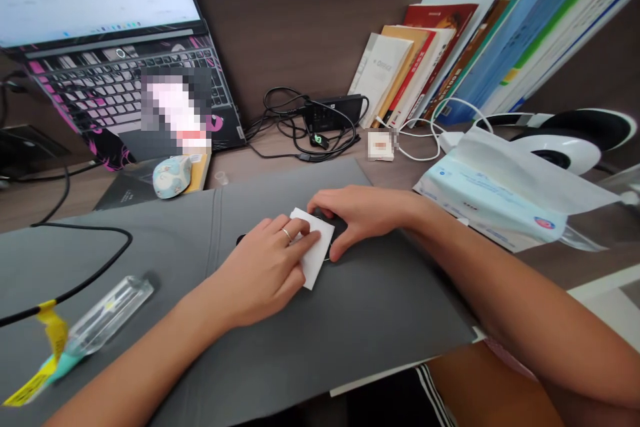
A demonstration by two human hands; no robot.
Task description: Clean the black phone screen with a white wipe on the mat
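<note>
My left hand (265, 270), with a ring on one finger, presses a folded white wipe or piece of paper (321, 255) down with bent fingers. Under it lies a flat black object (338, 223), perhaps a phone; most of it is covered by my hands and the white piece. From the right, my right hand (363, 212) curls thumb and fingers around the black object's end. Both hands are low over the grey desk mat (310, 360).
An open laptop (115, 100) stands at back left, with a patterned mouse (172, 177) before it. A clear bottle (110, 313) lies front left by a black cable. Charger (333, 112), books (425, 60), tissue pack (493, 197) and white headphones (555, 150) line the back and right.
</note>
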